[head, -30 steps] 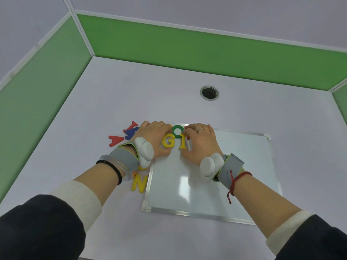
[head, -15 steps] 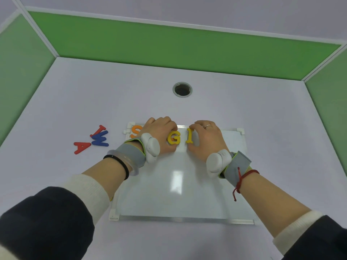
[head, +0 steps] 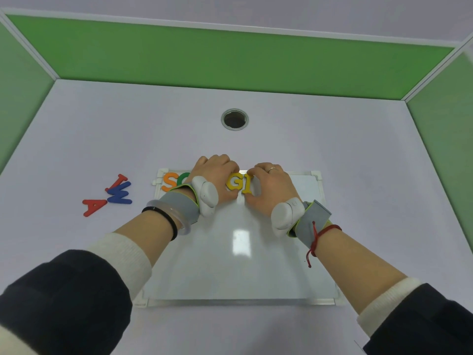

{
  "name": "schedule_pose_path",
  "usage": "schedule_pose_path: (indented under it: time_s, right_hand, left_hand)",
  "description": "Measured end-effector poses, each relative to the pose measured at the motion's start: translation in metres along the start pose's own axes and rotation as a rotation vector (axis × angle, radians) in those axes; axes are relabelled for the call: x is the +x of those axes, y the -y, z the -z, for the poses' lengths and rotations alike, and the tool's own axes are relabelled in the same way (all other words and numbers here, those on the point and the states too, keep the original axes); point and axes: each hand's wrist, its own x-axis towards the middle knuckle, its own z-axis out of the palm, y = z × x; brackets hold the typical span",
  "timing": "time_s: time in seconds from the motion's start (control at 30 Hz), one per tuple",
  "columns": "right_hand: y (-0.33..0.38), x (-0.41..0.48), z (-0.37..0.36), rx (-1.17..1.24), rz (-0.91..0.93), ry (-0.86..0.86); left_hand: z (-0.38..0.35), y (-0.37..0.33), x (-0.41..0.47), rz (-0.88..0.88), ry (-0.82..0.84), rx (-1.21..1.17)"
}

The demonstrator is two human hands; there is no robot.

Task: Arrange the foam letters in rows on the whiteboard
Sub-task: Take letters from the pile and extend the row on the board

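The whiteboard lies flat in front of me on the pale table. Along its far edge stand an orange S, a green letter mostly hidden under my left wrist, a yellow G and a yellow I. My left hand rests with its fingers on the G. My right hand pinches the I between thumb and fingers. Off the board to the left lie a red letter, a blue W and a red A.
A round cable hole sits in the table beyond the board. Green partition walls close in the table at the back and on both sides. Both wrists wear grey bands with white sensor pods.
The view has swung so the board is now centred. A yellow N seen beside the board's left edge one second ago is out of sight. Both hands stay on the G and I.
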Motion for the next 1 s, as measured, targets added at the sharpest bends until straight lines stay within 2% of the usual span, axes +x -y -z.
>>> schedule_pose_path:
  time_s: [0.3,0.53,1.0]
  right_hand:
    - [-0.0037,0.0014,0.0009,-0.024,0.018,0.004]
    - [-0.0025,0.0051,0.0032,-0.057,0.004,0.069]
    - [0.0014,0.0033,0.0045,-0.016,-0.011,0.058]
  left_hand:
    - [0.0002,0.0050,0.0009,-0.022,0.017,-0.021]
    - [-0.0003,0.0032,0.0006,-0.032,0.004,0.003]
    - [-0.0022,0.0026,0.0011,-0.021,0.019,0.018]
